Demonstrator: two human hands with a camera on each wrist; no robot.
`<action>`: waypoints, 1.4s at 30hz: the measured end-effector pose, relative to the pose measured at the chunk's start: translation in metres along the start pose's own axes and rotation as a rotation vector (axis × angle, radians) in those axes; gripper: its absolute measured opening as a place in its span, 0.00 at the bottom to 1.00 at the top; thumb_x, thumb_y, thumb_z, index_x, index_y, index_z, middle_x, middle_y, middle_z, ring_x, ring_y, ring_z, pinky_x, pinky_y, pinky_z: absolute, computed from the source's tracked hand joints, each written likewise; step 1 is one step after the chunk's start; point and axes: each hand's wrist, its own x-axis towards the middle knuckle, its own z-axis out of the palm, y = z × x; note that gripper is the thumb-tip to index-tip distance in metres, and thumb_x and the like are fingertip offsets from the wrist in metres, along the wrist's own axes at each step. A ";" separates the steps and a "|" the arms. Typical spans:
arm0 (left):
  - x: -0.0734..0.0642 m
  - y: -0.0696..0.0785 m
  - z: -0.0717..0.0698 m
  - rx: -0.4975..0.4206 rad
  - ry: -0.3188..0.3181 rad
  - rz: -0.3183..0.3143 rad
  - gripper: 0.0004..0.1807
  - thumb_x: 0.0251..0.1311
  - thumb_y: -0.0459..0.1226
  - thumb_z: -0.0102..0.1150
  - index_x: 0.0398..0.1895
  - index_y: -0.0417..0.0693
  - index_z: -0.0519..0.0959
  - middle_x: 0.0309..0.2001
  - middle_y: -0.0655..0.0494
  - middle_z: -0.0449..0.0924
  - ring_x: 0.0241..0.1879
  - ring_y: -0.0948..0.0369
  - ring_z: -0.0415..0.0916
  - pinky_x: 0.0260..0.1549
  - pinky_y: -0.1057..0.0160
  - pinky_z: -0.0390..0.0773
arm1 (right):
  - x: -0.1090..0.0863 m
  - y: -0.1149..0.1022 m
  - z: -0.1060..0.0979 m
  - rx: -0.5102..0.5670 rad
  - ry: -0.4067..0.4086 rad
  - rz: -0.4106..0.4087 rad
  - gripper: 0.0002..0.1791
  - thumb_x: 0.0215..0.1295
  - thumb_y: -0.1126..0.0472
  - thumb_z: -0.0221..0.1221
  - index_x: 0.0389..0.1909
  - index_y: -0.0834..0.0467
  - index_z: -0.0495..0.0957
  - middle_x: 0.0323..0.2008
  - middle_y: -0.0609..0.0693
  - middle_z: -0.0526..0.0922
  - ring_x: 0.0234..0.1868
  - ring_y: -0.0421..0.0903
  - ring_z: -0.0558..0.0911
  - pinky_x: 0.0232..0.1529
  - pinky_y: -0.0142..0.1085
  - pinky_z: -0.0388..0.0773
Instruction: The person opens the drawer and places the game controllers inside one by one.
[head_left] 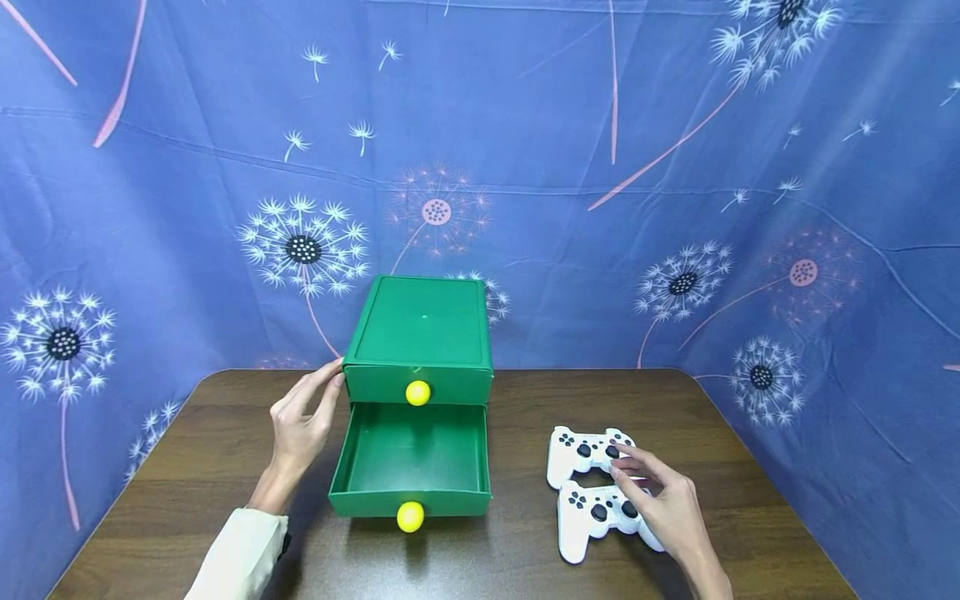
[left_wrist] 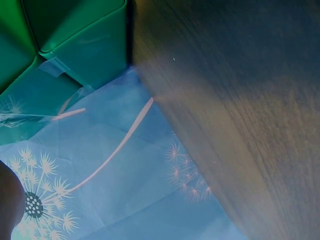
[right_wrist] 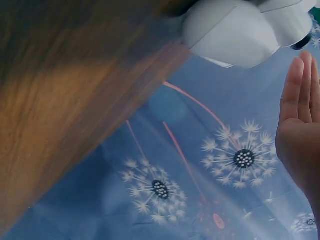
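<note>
A green two-drawer box [head_left: 423, 325] stands on the table, its side also showing in the left wrist view. Its upper drawer [head_left: 457, 386] is closed, while the lower drawer [head_left: 457, 503] is pulled out and shows its green floor. Each has a yellow knob. My left hand [head_left: 300, 425] rests its fingertips on the box's left side near the upper front corner. To the right lie two white game controllers, a rear one [head_left: 558, 458] and a front one [head_left: 576, 529] close before it. Over their right parts reaches my right hand [head_left: 671, 504], fingers extended and thumb apart, fingertips near the rear controller's right stick.
A brown wooden table [head_left: 525, 567] carries everything. Behind it and along both sides hangs a blue cloth [head_left: 525, 108] with dandelion prints. Clear tape [left_wrist: 55, 66] sticks to the box in the left wrist view.
</note>
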 end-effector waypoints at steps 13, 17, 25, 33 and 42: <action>-0.002 -0.005 -0.001 -0.022 0.014 0.019 0.17 0.54 0.15 0.66 0.48 0.28 0.86 0.44 0.36 0.87 0.50 0.70 0.82 0.51 0.72 0.79 | 0.002 0.013 -0.005 -0.024 -0.017 0.064 0.17 0.60 0.73 0.71 0.50 0.66 0.85 0.35 0.50 0.90 0.36 0.34 0.85 0.37 0.23 0.81; -0.003 -0.004 0.000 -0.020 0.016 0.015 0.18 0.53 0.15 0.66 0.48 0.28 0.86 0.43 0.36 0.87 0.50 0.70 0.82 0.51 0.72 0.79 | 0.006 0.016 -0.007 -0.057 -0.042 0.099 0.17 0.62 0.70 0.71 0.52 0.66 0.84 0.36 0.50 0.90 0.37 0.36 0.85 0.37 0.26 0.82; -0.002 -0.005 0.000 -0.022 0.019 0.017 0.15 0.56 0.17 0.66 0.48 0.28 0.86 0.43 0.35 0.87 0.51 0.71 0.82 0.51 0.72 0.79 | 0.012 0.025 -0.008 -0.104 -0.073 0.157 0.18 0.64 0.67 0.71 0.54 0.66 0.84 0.38 0.52 0.89 0.37 0.41 0.86 0.39 0.28 0.82; -0.002 -0.005 0.001 -0.025 0.023 0.014 0.16 0.55 0.16 0.66 0.47 0.28 0.86 0.43 0.35 0.87 0.51 0.71 0.82 0.52 0.72 0.79 | 0.013 0.033 -0.005 -0.124 -0.050 0.141 0.17 0.62 0.69 0.72 0.51 0.68 0.84 0.37 0.53 0.89 0.36 0.42 0.85 0.38 0.27 0.82; -0.001 -0.004 0.001 -0.023 0.025 0.014 0.16 0.54 0.16 0.66 0.47 0.27 0.86 0.42 0.35 0.87 0.50 0.71 0.81 0.51 0.72 0.79 | 0.016 0.040 -0.004 -0.158 -0.061 0.175 0.18 0.60 0.69 0.73 0.50 0.69 0.84 0.37 0.55 0.88 0.37 0.45 0.85 0.38 0.25 0.81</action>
